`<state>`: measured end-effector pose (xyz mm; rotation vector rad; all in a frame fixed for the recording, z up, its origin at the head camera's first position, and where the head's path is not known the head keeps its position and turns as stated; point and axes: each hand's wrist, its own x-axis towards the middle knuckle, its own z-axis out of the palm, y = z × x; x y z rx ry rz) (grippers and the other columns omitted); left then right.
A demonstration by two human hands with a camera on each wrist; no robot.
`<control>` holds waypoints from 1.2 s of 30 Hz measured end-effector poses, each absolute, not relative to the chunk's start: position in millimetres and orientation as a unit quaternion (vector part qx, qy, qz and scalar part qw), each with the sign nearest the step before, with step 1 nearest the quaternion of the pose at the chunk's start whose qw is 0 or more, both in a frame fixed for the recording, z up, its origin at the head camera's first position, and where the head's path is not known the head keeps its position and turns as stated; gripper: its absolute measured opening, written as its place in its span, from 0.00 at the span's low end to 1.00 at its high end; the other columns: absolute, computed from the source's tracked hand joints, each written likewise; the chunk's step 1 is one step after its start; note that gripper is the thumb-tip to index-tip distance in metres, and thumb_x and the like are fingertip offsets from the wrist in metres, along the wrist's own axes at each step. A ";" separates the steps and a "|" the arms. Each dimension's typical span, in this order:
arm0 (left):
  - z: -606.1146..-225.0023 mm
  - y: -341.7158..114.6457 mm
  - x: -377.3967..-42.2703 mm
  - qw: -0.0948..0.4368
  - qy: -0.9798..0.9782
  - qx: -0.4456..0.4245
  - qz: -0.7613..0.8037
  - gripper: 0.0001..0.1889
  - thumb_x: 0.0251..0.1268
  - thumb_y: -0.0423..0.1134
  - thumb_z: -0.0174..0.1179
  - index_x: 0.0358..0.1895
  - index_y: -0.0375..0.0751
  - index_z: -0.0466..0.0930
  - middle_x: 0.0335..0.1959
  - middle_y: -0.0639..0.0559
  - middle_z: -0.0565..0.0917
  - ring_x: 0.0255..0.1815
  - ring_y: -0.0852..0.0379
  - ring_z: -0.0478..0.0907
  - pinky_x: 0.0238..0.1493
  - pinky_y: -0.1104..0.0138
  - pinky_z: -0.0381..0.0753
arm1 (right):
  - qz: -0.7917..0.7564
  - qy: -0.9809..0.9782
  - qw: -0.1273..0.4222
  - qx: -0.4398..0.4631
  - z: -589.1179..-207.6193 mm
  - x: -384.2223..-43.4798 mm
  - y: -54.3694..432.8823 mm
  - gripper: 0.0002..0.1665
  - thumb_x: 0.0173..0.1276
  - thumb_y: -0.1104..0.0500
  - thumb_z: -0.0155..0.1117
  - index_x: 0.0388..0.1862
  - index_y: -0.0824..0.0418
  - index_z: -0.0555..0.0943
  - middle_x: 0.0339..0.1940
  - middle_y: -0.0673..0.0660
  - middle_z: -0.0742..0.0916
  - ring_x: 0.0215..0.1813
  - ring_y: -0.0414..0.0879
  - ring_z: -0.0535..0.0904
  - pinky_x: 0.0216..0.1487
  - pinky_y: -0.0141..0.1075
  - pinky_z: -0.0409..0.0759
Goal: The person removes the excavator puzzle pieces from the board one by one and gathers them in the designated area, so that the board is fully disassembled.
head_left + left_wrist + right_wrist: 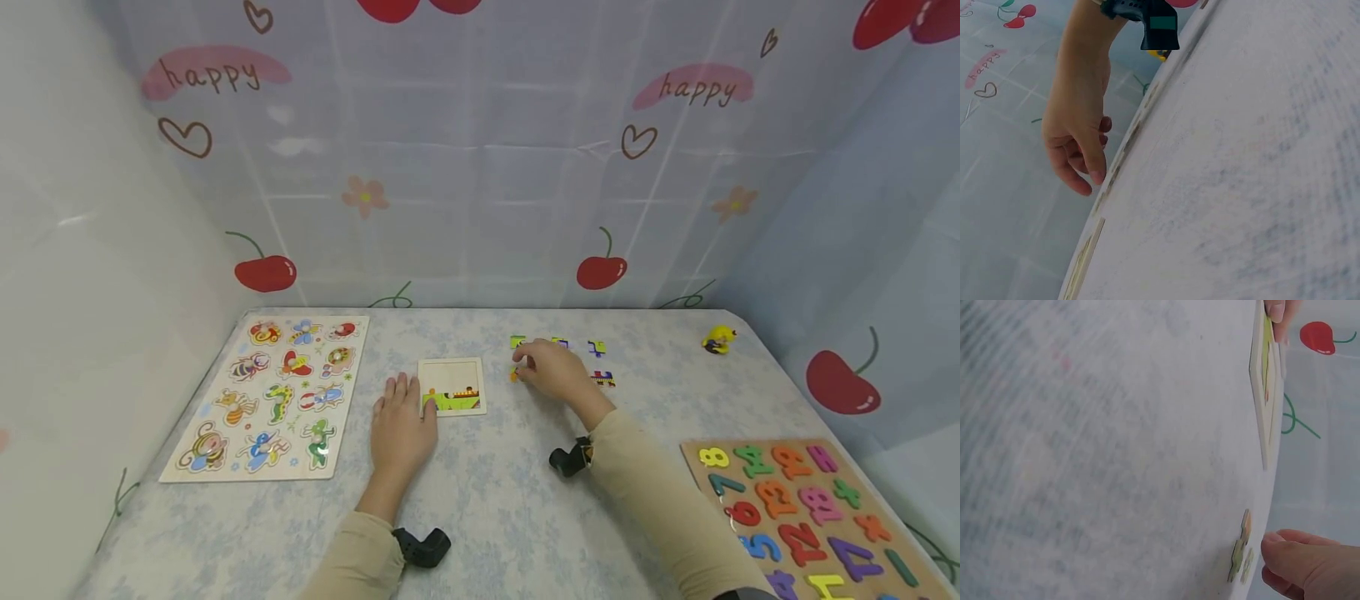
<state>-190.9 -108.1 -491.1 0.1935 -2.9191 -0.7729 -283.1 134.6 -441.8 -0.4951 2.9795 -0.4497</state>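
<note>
In the head view my left hand (403, 429) lies flat on the table beside a small square wooden puzzle tray (452, 364), its thumb on the tray's left edge. Assembled pieces (459, 401) with a green strip and part of a train fill the tray's lower part. My right hand (555, 368) hovers over loose puzzle pieces (596, 348), fingers bent downward. Just under its fingertips is an orange-marked piece (514, 375). From the right wrist view, thumb and forefinger are close together above the pieces (1236, 559), with nothing visible between them. The hand partly hides some pieces.
An insect picture board (281, 397) lies at the left. At the front right is a brown board of coloured numbers and letters (806, 500). A small yellow toy (718, 339) stands at the back right. Printed curtains (480, 167) surround the table.
</note>
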 end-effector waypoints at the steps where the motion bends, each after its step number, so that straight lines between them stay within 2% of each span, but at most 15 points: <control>1: -491.3 -108.1 -191.0 0.058 -0.963 0.063 -0.255 0.32 0.76 0.51 0.48 0.75 0.35 0.61 0.79 0.39 0.57 0.82 0.42 0.48 0.80 0.46 0.48 | -0.157 0.973 0.046 -0.160 -441.7 -282.2 132.5 0.13 0.69 0.54 0.67 0.51 0.51 0.84 0.35 0.51 0.81 0.34 0.45 0.74 0.33 0.36 0.73; 7: -492.2 -107.6 -191.4 0.063 -0.963 0.059 -0.257 0.32 0.76 0.50 0.47 0.75 0.34 0.60 0.79 0.40 0.58 0.82 0.42 0.48 0.80 0.46 0.47 | -0.220 0.955 0.082 -0.179 -445.2 -271.1 116.0 0.16 0.72 0.53 0.64 0.57 0.51 0.83 0.36 0.49 0.81 0.35 0.44 0.74 0.34 0.35 0.73; 11: -493.0 -106.3 -192.1 0.065 -0.962 0.058 -0.260 0.32 0.77 0.50 0.46 0.76 0.36 0.60 0.79 0.41 0.59 0.82 0.43 0.48 0.81 0.47 0.46 | -0.240 0.941 0.099 -0.216 -449.8 -261.1 104.8 0.20 0.71 0.52 0.65 0.60 0.52 0.82 0.35 0.48 0.81 0.34 0.43 0.74 0.36 0.35 0.73; 16: -492.2 -102.4 -195.9 0.057 -0.960 0.050 -0.268 0.33 0.75 0.54 0.45 0.77 0.40 0.59 0.79 0.41 0.58 0.82 0.42 0.48 0.80 0.45 0.46 | -0.229 0.935 0.083 -0.258 -455.7 -253.8 94.2 0.22 0.69 0.51 0.66 0.61 0.54 0.82 0.33 0.48 0.80 0.34 0.42 0.72 0.37 0.34 0.72; 20: -490.2 -99.2 -198.1 0.045 -0.963 0.037 -0.261 0.31 0.74 0.55 0.47 0.76 0.48 0.63 0.80 0.41 0.57 0.82 0.40 0.47 0.80 0.43 0.45 | -0.210 0.936 0.071 -0.273 -460.4 -252.3 89.0 0.23 0.69 0.49 0.66 0.62 0.52 0.81 0.34 0.48 0.78 0.34 0.42 0.70 0.36 0.34 0.70; 25: -489.0 -99.2 -197.3 0.042 -0.966 0.033 -0.255 0.26 0.75 0.56 0.47 0.72 0.57 0.70 0.80 0.42 0.57 0.82 0.40 0.47 0.79 0.41 0.45 | -0.218 0.936 0.067 -0.270 -462.7 -252.2 83.9 0.19 0.68 0.51 0.67 0.57 0.52 0.82 0.36 0.48 0.78 0.36 0.42 0.70 0.37 0.35 0.70; 31: -489.7 -99.9 -196.7 0.046 -0.967 0.029 -0.247 0.24 0.76 0.57 0.46 0.70 0.60 0.72 0.80 0.42 0.57 0.82 0.39 0.48 0.79 0.41 0.47 | -0.257 0.930 0.078 -0.253 -461.3 -252.5 79.1 0.15 0.66 0.55 0.69 0.51 0.56 0.81 0.40 0.50 0.79 0.40 0.42 0.72 0.44 0.36 0.74; 36: -490.9 -99.7 -196.6 0.048 -0.968 0.026 -0.244 0.24 0.76 0.57 0.46 0.70 0.60 0.72 0.79 0.42 0.57 0.82 0.39 0.48 0.79 0.41 0.47 | -0.301 0.920 0.095 -0.231 -461.2 -252.0 77.8 0.15 0.65 0.58 0.70 0.48 0.54 0.77 0.41 0.50 0.81 0.40 0.42 0.75 0.46 0.36 0.76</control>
